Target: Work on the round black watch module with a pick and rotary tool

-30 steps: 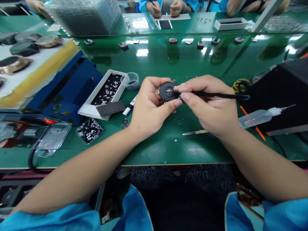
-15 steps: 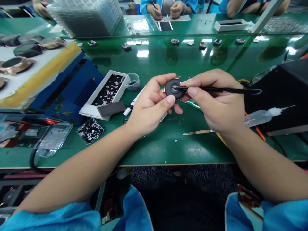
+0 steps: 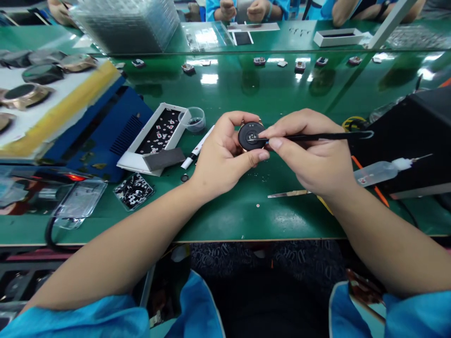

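My left hand (image 3: 221, 162) is closed round the rim of a round watch case (image 3: 248, 129), thumb in front and fingers behind. Its black back faces up, with a small sensor window in the middle and gold at the edge. Slim black tweezers (image 3: 327, 136) are pinched between the thumb and fingers of my right hand (image 3: 313, 155). They lie nearly level, their tip over the middle of the watch back; I cannot tell whether it touches. My right fingertips are close beside the case's right edge.
To the left are a white box of small parts (image 3: 141, 136), a clear cup (image 3: 199, 119), a marker (image 3: 188, 162) and a blue machine (image 3: 105, 126) bearing watches. A knife-like blade (image 3: 285, 194), a needle-tipped bottle (image 3: 378, 172) and a black box (image 3: 416, 136) are right. Co-workers sit opposite.
The watch case has turned and tilted in my left hand, so more of its back shows. My right hand and the tweezers have shifted slightly left and down. Small parts behind moved slightly right.
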A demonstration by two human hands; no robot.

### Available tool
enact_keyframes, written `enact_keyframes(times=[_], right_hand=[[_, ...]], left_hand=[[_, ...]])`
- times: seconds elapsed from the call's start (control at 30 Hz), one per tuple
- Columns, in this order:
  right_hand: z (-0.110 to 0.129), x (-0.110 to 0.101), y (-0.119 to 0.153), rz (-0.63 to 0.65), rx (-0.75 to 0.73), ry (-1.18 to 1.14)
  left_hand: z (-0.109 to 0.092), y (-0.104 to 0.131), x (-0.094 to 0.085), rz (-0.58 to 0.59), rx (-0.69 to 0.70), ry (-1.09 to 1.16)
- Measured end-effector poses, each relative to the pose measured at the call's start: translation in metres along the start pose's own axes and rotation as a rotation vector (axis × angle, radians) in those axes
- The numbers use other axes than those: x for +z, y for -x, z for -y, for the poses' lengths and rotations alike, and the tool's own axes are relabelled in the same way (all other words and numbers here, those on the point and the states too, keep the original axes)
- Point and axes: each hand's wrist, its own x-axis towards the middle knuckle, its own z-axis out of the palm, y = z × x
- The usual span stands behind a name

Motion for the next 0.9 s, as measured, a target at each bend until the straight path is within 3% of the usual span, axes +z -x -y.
enact_keyframes(times=[0.2, 0.4, 0.53, 0.9], right_hand=[[0.0018, 0.0009, 0.0021, 0.016, -0.006, 0.052], [0.0017, 0.0065, 0.0043, -0.058, -0.030, 0.050], [-0.0007, 0.0044, 0.0036, 0.006, -0.057, 0.050], [-0.0008, 0.0052, 0.0043, 0.012, -0.116, 0.071]], left_hand=[[-0.0036, 0.0045, 0.0076, -0.035, -0.024, 0.034], [-0.0021, 0.0052, 0.0057, -0.012, 0.007, 0.030], [-0.0016, 0.0057, 0.0039, -0.026, -0.030, 0.021], [-0.0004, 0.0069, 0.0024, -0.040, 0.072, -0.101]])
